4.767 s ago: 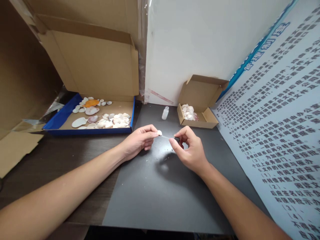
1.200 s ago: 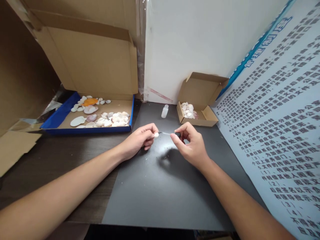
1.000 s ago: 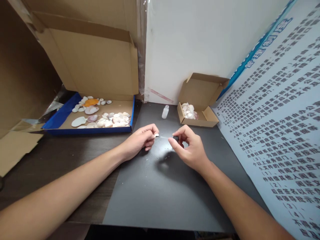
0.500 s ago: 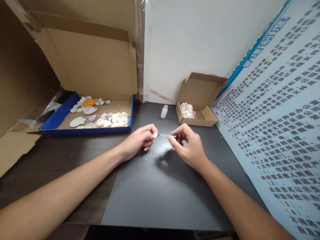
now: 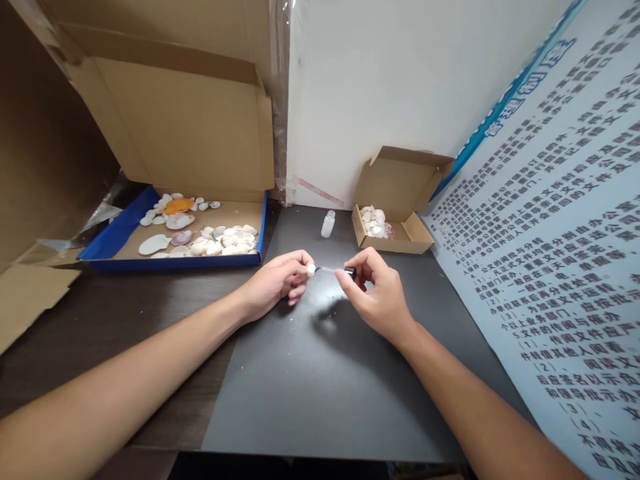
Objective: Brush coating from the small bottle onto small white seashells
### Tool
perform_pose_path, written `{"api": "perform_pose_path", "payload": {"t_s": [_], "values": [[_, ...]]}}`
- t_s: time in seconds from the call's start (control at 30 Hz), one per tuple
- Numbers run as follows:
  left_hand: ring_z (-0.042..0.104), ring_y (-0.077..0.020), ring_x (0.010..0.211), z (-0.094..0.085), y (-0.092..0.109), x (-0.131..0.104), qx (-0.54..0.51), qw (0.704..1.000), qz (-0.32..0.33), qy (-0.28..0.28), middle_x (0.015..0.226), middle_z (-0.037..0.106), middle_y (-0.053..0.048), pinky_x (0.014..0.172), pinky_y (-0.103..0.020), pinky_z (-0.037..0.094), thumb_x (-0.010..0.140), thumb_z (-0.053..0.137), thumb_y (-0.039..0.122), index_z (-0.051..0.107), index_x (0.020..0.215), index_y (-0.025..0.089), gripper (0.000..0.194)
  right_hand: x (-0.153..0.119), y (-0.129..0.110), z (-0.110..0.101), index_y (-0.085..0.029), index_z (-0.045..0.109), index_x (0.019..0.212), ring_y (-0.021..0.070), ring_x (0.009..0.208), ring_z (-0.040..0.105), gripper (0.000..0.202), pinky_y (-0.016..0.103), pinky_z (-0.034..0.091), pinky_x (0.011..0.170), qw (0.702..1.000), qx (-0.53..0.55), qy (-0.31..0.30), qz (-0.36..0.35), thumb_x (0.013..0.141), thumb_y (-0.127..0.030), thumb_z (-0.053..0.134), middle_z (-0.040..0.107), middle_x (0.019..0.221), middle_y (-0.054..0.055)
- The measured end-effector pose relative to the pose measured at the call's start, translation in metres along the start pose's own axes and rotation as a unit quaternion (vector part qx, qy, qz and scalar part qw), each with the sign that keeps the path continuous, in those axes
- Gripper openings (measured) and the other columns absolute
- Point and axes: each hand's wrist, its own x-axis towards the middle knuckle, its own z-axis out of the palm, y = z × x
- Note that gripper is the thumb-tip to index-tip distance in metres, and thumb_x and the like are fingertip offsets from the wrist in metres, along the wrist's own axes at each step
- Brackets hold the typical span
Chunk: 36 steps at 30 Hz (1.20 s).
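Note:
Between thumb and fingertips, my left hand (image 5: 280,280) pinches a small white seashell (image 5: 311,270) over the dark mat. My right hand (image 5: 375,287) grips the black cap of a thin brush applicator (image 5: 351,273). Its clear stem points left, with the dark tip at or very near the shell; whether they touch I cannot tell. Behind both hands a small frosted bottle (image 5: 328,225) stands upright with no cap on it.
A blue-sided cardboard box (image 5: 175,264) at left holds many shells and an orange one. A smaller open carton (image 5: 423,241) with shells stands at back right. White wall (image 5: 380,80) behind, a printed sign board (image 5: 550,220) along the right. Tiny specks dot the grey mat (image 5: 320,393).
The shell has turned slightly in my left fingers, so more of its face shows beside the brush tip. My right hand has hardly moved.

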Motion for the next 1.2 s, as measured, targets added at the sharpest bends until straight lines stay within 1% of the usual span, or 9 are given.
{"api": "perform_pose_path", "payload": {"t_s": [0.13, 0.4, 0.5, 0.6, 0.73, 0.87, 1.0, 1.1, 1.2], "values": [[0.039, -0.0066, 0.044, -0.0016, 0.0004, 0.0003, -0.016, 1.000, -0.013, -0.014, 0.059, 0.040, 0.005, 0.043, -0.019, 0.033, 0.081, 0.054, 0.017, 0.052, 0.077, 0.018, 0.004, 0.0004, -0.0024, -0.0002, -0.023, 0.049, 0.081, 0.0095, 0.047, 0.044, 0.017, 0.023, 0.040, 0.049, 1.000, 0.001, -0.003, -0.009, 0.082, -0.028, 0.065, 0.045, 0.056, -0.008], [0.038, -0.0066, 0.043, -0.0052, 0.0029, 0.0009, -0.054, 0.998, -0.033, -0.013, 0.057, 0.039, 0.005, 0.042, -0.019, 0.033, 0.080, 0.053, 0.016, 0.054, 0.077, 0.016, 0.003, -0.0010, -0.0020, 0.0005, -0.023, 0.049, 0.081, 0.0088, 0.048, 0.044, 0.017, 0.022, 0.039, 0.049, 1.000, -0.008, -0.011, -0.017, 0.082, -0.026, 0.066, 0.045, 0.057, -0.008], [0.038, -0.0065, 0.043, -0.0059, 0.0024, 0.0010, -0.059, 0.998, -0.035, -0.013, 0.057, 0.038, 0.005, 0.043, -0.019, 0.032, 0.080, 0.053, 0.017, 0.054, 0.077, 0.016, 0.003, -0.0010, -0.0011, 0.0004, -0.023, 0.049, 0.081, 0.0085, 0.048, 0.044, 0.017, 0.021, 0.039, 0.049, 1.000, -0.011, 0.009, -0.017, 0.083, -0.026, 0.065, 0.045, 0.058, -0.008], [0.038, -0.0069, 0.044, -0.0056, 0.0017, 0.0013, -0.057, 0.997, -0.039, -0.013, 0.058, 0.038, 0.005, 0.043, -0.019, 0.032, 0.080, 0.053, 0.017, 0.053, 0.078, 0.017, 0.002, -0.0006, -0.0014, 0.0001, -0.022, 0.050, 0.083, 0.0087, 0.049, 0.045, 0.016, 0.021, 0.040, 0.050, 1.000, -0.010, -0.010, -0.028, 0.083, -0.026, 0.066, 0.046, 0.058, -0.008], [0.038, -0.0066, 0.044, -0.0041, 0.0015, 0.0015, -0.053, 0.998, -0.037, -0.006, 0.058, 0.038, 0.005, 0.044, -0.019, 0.031, 0.081, 0.053, 0.017, 0.051, 0.078, 0.017, 0.004, -0.0005, -0.0032, 0.0003, -0.022, 0.050, 0.082, 0.0085, 0.049, 0.045, 0.016, 0.021, 0.039, 0.050, 1.000, -0.016, -0.007, -0.005, 0.084, -0.026, 0.065, 0.044, 0.058, -0.008], [0.038, -0.0068, 0.044, -0.0036, 0.0014, 0.0013, -0.051, 0.998, -0.040, -0.007, 0.057, 0.038, 0.005, 0.043, -0.019, 0.030, 0.081, 0.052, 0.017, 0.051, 0.078, 0.017, 0.003, -0.0012, -0.0041, 0.0019, -0.022, 0.050, 0.084, 0.0083, 0.049, 0.045, 0.016, 0.021, 0.039, 0.050, 1.000, -0.013, -0.012, -0.012, 0.084, -0.027, 0.066, 0.045, 0.060, -0.008], [0.038, -0.0064, 0.044, -0.0046, 0.0007, 0.0020, -0.053, 0.998, -0.037, -0.008, 0.058, 0.040, 0.005, 0.043, -0.019, 0.031, 0.082, 0.053, 0.018, 0.051, 0.078, 0.017, 0.004, -0.0018, -0.0035, 0.0026, -0.022, 0.051, 0.085, 0.0086, 0.049, 0.045, 0.016, 0.021, 0.039, 0.049, 1.000, -0.010, 0.005, -0.008, 0.084, -0.028, 0.066, 0.045, 0.060, -0.008], [0.039, -0.0065, 0.043, -0.0054, 0.0000, 0.0025, -0.056, 0.998, -0.036, -0.013, 0.059, 0.041, 0.005, 0.043, -0.019, 0.031, 0.082, 0.054, 0.018, 0.051, 0.078, 0.017, 0.005, -0.0019, -0.0031, 0.0026, -0.022, 0.051, 0.085, 0.0087, 0.049, 0.045, 0.016, 0.022, 0.039, 0.050, 1.000, -0.006, -0.010, -0.018, 0.083, -0.027, 0.066, 0.046, 0.060, -0.008], [0.039, -0.0064, 0.044, -0.0057, -0.0005, 0.0023, -0.053, 0.998, -0.034, -0.015, 0.059, 0.041, 0.005, 0.043, -0.019, 0.031, 0.082, 0.054, 0.018, 0.051, 0.077, 0.017, 0.005, -0.0012, -0.0026, 0.0024, -0.023, 0.050, 0.084, 0.0087, 0.050, 0.045, 0.015, 0.021, 0.038, 0.049, 1.000, -0.019, 0.002, -0.002, 0.084, -0.026, 0.065, 0.045, 0.060, -0.008]]}}
